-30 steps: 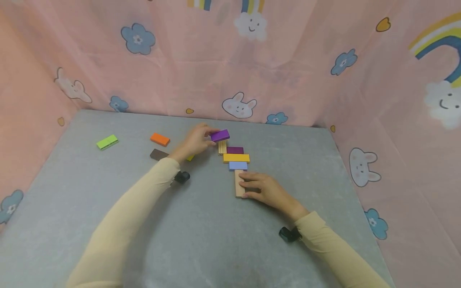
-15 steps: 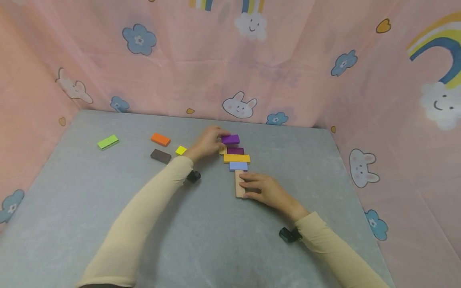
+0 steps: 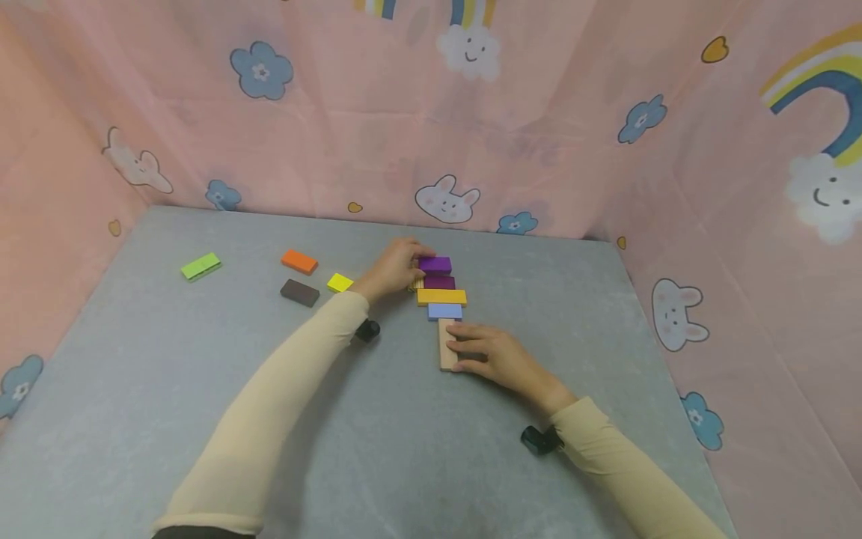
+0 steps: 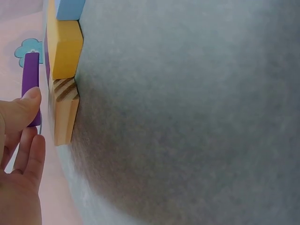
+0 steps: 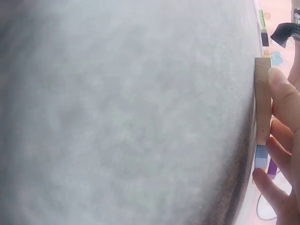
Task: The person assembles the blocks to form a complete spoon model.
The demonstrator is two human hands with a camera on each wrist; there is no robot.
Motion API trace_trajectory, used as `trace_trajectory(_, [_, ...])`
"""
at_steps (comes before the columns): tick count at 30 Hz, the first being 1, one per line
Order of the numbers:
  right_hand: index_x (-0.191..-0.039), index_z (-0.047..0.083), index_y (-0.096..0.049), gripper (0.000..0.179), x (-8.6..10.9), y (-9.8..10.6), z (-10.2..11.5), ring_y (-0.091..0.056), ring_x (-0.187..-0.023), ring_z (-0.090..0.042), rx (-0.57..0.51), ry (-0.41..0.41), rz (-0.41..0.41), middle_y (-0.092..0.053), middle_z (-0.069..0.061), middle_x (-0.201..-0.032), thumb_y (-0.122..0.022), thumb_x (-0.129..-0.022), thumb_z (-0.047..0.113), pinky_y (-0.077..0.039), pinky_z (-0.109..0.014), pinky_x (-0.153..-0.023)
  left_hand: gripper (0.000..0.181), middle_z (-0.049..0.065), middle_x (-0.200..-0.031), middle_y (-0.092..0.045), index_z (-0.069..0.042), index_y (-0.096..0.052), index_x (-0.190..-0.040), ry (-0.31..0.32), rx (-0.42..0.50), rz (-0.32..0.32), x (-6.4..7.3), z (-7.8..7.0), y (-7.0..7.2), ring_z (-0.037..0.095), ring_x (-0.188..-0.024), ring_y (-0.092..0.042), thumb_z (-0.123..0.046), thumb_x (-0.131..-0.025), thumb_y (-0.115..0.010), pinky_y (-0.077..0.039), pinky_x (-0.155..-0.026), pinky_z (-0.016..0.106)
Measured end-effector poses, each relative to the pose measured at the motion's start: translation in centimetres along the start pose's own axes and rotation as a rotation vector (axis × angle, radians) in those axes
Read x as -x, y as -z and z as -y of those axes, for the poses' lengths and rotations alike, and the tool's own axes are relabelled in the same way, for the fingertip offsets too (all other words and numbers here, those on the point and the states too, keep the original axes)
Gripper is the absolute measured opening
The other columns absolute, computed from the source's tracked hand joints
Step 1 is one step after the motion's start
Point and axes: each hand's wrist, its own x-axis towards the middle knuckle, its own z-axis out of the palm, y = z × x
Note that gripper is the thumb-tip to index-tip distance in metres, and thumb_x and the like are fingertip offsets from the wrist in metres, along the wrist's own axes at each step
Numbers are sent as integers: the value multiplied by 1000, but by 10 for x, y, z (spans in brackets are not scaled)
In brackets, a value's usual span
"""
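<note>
Out over the far end of a row of small wooden blocks, my left hand (image 3: 393, 269) pinches a bright purple block (image 3: 435, 265) between thumb and fingers. In the left wrist view that purple block (image 4: 31, 75) is raised above the row. Below it lie a stripe-grained block (image 4: 64, 110), partly hidden by my hand in the head view, and a dark purple block (image 3: 440, 283). Nearer come a yellow-orange block (image 3: 441, 298), a light blue block (image 3: 445, 311) and a plain wood block (image 3: 447, 346). The fingers of my right hand (image 3: 501, 359) rest against the plain block's right side.
On the left of the grey table (image 3: 377, 434) lie a lime green block (image 3: 201, 267), an orange block (image 3: 299, 261), a dark brown block (image 3: 299, 293) and a yellow block (image 3: 340, 283). A pink patterned curtain (image 3: 350, 150) encloses the table's back and sides.
My left hand has carried the purple block rightward and slightly nearer, from over the stripe-grained block to just behind the dark purple one. My right hand stays at the plain block.
</note>
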Motion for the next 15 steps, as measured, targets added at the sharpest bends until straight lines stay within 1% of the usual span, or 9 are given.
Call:
trace_trajectory(5, [-129,19,-67,47,0,0,0,-51,-138,-18,6,-2,5,-56,4,-146,-74,-87,36,-44,-43,-113,39,10,-127,-63,-10,-64,-131,-2,12,-4,-1,1,-2,27,-119,-54,-5,-92,-66,-49,-104,41])
trace_trajectory(9, [-129,19,-67,47,0,1,1,-52,-137,-18,10,-4,5,-56,4,-146,-74,-86,36,-44,-43,-112,38,10,-127,-64,-9,-64,-130,-16,8,-12,-1,2,-4,27,-118,-55,-5,-92,-66,-50,-103,40])
trace_trajectory(15, [-128,17,-67,46,-1,0,-1,-53,-137,-19,11,20,-13,-57,2,-145,-75,-86,36,-45,-44,-112,36,11,-128,-64,-8,-65,-128,-21,18,-11,-1,1,-7,27,-118,-57,-4,-93,-65,-51,-103,40])
